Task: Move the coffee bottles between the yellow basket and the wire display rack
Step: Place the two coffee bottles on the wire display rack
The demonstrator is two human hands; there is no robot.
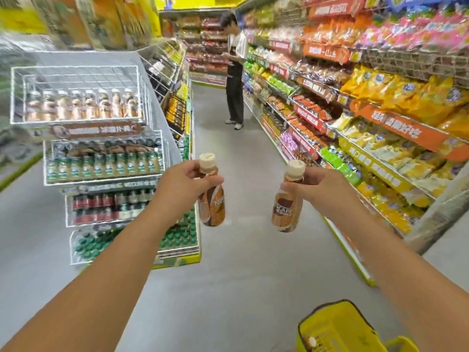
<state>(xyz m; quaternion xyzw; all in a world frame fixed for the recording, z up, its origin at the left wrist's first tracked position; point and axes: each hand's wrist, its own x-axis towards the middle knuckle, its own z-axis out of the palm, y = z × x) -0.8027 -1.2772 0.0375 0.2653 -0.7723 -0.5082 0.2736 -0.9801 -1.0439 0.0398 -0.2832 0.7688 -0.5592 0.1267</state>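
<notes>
Grey shop floor point(241, 275) runs down an aisle between stocked shelves. On the left stands a wire display rack point(76, 95) with several tiers; its top tier holds a row of brown coffee bottles point(83, 104), and lower tiers hold green-labelled, red-labelled and green-capped bottles. On the right, snack shelves point(368, 118) carry bright yellow, orange and green bags. Another person point(234, 72) stands farther down the aisle. Both arms reach forward over the floor. The left hand point(189, 177) pinches the neck of a coffee bottle point(212, 201) with a cream cap, which hangs tilted near the rack's right edge. The right hand point(308, 188) grips the neck of a second coffee bottle point(286, 207), also with a cream cap. At the bottom right sits a yellow basket point(337, 329), with one cream cap showing inside.
</notes>
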